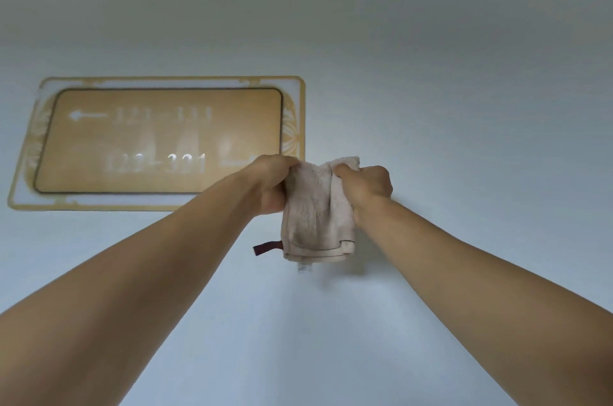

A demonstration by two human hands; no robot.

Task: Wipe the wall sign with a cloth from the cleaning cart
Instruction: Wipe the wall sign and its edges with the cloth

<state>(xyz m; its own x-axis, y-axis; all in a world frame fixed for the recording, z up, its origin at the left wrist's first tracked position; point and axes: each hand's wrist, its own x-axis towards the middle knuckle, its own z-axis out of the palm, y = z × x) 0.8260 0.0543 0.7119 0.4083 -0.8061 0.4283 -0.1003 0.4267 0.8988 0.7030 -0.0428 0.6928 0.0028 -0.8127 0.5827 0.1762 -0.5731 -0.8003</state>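
A gold wall sign (156, 140) with an arrow and room numbers hangs on the pale wall at the upper left. A folded beige cloth (315, 210) with a dark red loop hangs between my hands, just right of and below the sign's lower right corner. My left hand (270, 181) grips the cloth's upper left edge and covers that corner of the sign. My right hand (365, 188) grips the cloth's upper right edge. The cloth is held in front of the wall, beside the sign rather than on its face.
The plain pale wall (464, 107) fills the rest of the view. The cleaning cart is out of sight.
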